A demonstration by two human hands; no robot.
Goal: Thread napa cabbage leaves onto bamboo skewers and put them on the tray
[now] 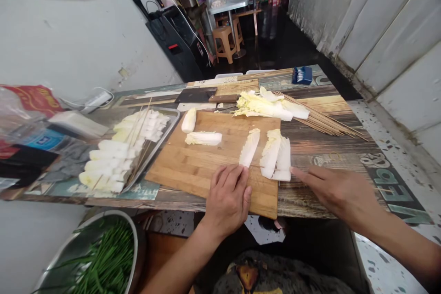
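Note:
My left hand rests on the wooden cutting board, its bent fingers closed over the lower end of a napa cabbage leaf. At the board's right edge, stacked cabbage leaves overlap. My right hand is closed, fingertips touching the side of that stack; a thin pale bamboo skewer shows behind it, mostly hidden by the hand. Two cabbage rolls, one upright and one sideways, lie on the board's far left.
A tray of skewered cabbage rolls stands left. Behind the board lie a cleaver, loose leaves, bamboo skewers and a blue box. Below left, a metal bowl holds green stalks. A wall rises at left.

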